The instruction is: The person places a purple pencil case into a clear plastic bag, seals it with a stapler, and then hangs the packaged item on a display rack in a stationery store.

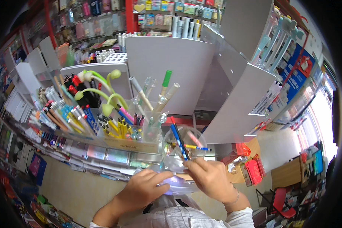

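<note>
In front of me stands a clear round plastic tub [201, 135] with several loose pens lying in it. My right hand [212, 175] is at its near rim, fingertips pinching the end of a dark pen [180, 139]. Beside that pen leans a blue pen [175, 134]; whether the fingers touch it too is hidden. A yellow-and-blue pen [192, 147] lies across the tub, with a pink pen [195, 138] behind it. Closer to my body, my left hand [148, 183] holds the edge of a translucent plastic piece [178, 185], its exact kind unclear.
A clear divided pen holder [125, 144], crowded with pens and green bud-topped pens [107, 108], adjoins the tub on the left. Tall grey display panels [171, 65] rise behind. On the right are red packages [253, 171] and a red chair [280, 202].
</note>
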`<state>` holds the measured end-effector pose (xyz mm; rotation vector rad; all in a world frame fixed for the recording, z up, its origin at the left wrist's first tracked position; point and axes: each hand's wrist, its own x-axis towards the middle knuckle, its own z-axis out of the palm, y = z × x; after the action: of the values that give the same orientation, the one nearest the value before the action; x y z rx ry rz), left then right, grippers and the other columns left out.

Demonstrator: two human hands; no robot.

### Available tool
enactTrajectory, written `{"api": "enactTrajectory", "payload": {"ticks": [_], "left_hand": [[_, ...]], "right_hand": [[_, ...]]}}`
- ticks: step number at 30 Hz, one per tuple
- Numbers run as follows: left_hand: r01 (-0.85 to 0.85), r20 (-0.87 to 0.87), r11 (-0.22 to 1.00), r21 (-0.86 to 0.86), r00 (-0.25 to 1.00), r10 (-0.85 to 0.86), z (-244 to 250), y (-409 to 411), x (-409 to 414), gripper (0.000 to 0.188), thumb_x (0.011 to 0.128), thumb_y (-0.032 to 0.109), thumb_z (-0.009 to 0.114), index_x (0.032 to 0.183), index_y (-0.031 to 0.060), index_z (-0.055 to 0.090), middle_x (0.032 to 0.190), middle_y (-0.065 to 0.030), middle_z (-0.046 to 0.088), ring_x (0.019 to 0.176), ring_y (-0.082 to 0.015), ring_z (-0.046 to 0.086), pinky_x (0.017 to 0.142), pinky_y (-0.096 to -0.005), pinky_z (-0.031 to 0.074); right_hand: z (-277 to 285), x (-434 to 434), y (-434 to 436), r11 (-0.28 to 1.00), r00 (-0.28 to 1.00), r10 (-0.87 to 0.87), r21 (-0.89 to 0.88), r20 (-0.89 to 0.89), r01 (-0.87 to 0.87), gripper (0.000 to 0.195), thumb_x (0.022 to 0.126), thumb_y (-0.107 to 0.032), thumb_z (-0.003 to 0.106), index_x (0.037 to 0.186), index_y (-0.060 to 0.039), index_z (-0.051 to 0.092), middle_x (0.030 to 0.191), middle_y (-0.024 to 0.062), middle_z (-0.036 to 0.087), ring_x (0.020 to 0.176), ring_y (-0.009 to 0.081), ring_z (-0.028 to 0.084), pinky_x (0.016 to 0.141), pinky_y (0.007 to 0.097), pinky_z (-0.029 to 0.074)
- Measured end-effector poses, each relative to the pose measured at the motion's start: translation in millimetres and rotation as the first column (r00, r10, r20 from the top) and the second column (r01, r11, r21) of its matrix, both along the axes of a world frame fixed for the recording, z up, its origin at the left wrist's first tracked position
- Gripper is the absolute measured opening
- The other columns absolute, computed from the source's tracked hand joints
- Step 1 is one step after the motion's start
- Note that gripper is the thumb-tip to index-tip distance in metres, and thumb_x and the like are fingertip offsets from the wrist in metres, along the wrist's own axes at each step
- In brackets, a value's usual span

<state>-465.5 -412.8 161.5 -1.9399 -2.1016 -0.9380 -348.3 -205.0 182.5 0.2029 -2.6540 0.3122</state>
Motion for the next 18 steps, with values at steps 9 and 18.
{"api": "enactTrajectory", "payload": {"ticks": [9, 18], "left_hand": [[0.164, 0.142, 0.986, -0.01, 0.977, -0.161, -9.1, -0.8, -11.8, 0.024, 0.069, 0.01, 0.069, 0.093, 0.008, 0.067, 0.092, -0.0012, 0.066, 0.082, -0.0198, 0.063, 0.073, -0.0325, 0.049], [0.086, 0.162, 0.99, -0.111, 0.984, -0.067, -9.4, 4.1, -11.3, 0.012, 0.068, 0.008, 0.072, 0.079, 0.0089, 0.073, 0.081, -0.0032, 0.071, 0.076, -0.0185, 0.068, 0.072, -0.0314, 0.046]], "right_hand": [[-3.3, 17.6, -11.3, 1.0, 0.999, -0.017, -0.005, -0.043, 0.017, 0.029, 0.07, -0.008, 0.064, 0.098, -0.0045, 0.062, 0.078, 0.0031, 0.054, 0.055, 0.0156, 0.058, 0.049, 0.0292, 0.047], [-19.5, -4.1, -3.4, 0.999, 0.965, -0.049, -0.03, -0.258, 0.043, 0.031, 0.073, -0.008, 0.065, 0.103, -0.0031, 0.064, 0.072, -0.0012, 0.041, 0.052, 0.0074, 0.047, 0.046, 0.0228, 0.038]]}}
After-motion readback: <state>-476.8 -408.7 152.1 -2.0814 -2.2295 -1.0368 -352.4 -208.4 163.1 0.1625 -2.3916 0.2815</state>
